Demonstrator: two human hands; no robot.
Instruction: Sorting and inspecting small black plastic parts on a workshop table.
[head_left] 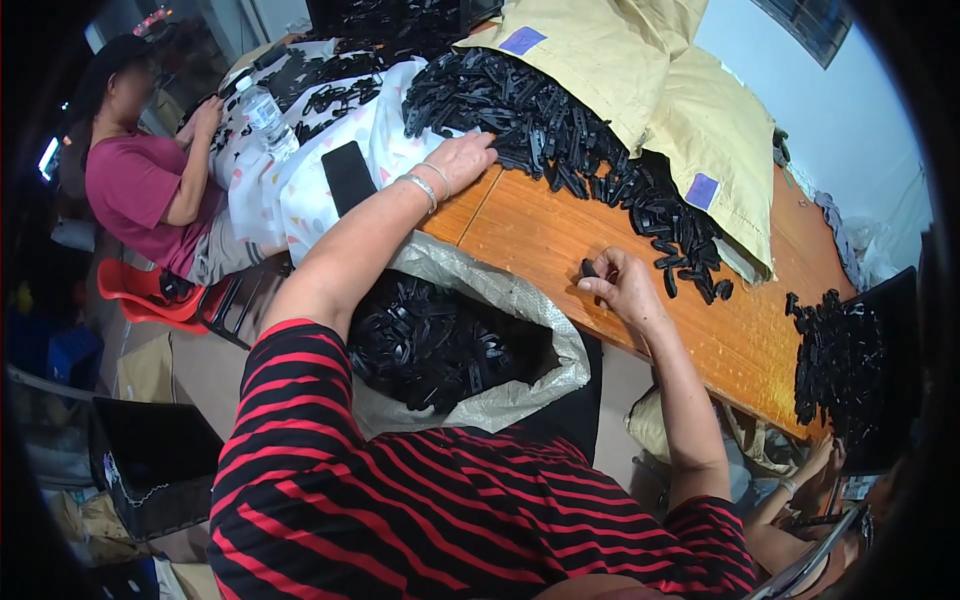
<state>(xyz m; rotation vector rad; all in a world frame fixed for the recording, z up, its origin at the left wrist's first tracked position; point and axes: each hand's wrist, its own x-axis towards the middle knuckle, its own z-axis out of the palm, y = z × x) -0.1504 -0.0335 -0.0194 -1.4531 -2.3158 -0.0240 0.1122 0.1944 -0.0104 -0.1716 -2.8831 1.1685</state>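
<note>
My left hand (460,162) rests at the near edge of a large heap of slim black plastic clip-like pieces (530,110), its fingers stretched out against them. Whether a piece lies under those fingertips is hidden. Over the bare wood to the right, my right hand (628,288) pinches one small black plastic piece (588,268) between thumb and fingers. Below the table edge, between my arms, a woven sack (565,350) gapes wide, with many more black pieces (430,340) inside.
Large tan paper sacks (690,110) lie across the heap's far side. A black phone (348,178) and water bottle (265,120) sit on patterned sheeting to the left. One co-worker (140,180) sits at left; another's hand (822,455) is by black pieces (835,360) at right.
</note>
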